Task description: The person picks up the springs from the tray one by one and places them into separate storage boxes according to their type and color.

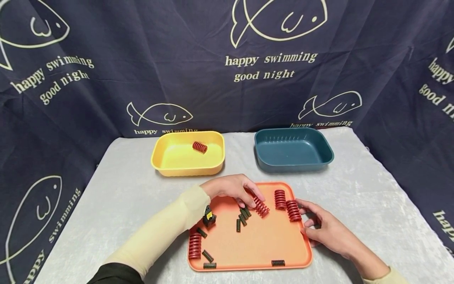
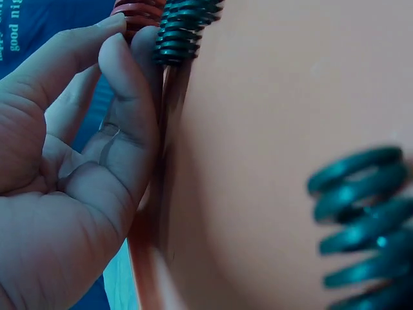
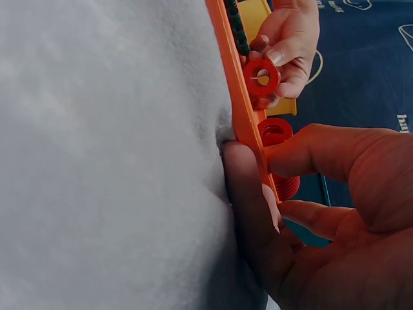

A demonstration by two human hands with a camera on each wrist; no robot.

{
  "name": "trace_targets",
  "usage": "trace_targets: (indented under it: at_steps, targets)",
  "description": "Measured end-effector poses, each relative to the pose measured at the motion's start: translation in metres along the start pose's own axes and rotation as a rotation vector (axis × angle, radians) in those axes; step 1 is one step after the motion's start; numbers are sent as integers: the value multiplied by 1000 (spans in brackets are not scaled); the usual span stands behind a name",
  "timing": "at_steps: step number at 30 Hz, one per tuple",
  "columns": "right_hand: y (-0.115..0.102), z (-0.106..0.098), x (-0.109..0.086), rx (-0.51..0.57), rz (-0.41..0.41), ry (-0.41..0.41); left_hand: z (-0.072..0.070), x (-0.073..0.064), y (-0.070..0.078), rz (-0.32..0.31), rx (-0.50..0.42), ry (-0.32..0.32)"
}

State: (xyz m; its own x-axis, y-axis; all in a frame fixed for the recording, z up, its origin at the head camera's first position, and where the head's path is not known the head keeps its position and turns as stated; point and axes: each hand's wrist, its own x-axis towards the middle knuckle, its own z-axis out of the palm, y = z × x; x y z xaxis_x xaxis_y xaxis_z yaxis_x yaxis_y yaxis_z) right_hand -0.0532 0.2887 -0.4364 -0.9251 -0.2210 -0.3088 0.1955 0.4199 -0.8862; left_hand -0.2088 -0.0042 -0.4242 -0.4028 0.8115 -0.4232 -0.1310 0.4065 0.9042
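Note:
An orange tray holds large red coil springs and small dark green ones. Over its far side, my left hand grips a red spring between thumb and fingertips; the spring leans at an angle. Just below that hand lies a cluster of dark green springs. My right hand holds the tray's right edge, with fingers on both sides of the rim in the right wrist view. Beside its fingertips is a red spring, and another red spring lies next to that one.
A yellow bin with one red spring inside stands at the back left. At the back right is a dark blue bin. Near the tray's left edge are a red spring and several green springs.

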Motion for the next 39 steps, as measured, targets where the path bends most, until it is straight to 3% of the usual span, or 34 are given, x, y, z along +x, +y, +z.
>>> trace_targets:
  at_steps: [8,15,23,30,39]
  targets:
    - [-3,0,0,-17,0,2,-8,-11,-5,39,-109,67]
    - [-1,0,0,-9,-6,-2,-23,-32,1,92,-85,146]
    - [1,-1,-2,27,-33,-17,-52,-63,14,129,-103,271]
    - [1,-1,-2,28,-10,-15,-78,-89,15,154,-115,375]
    - [-1,0,-1,13,4,-14,-107,-119,11,130,-96,505]
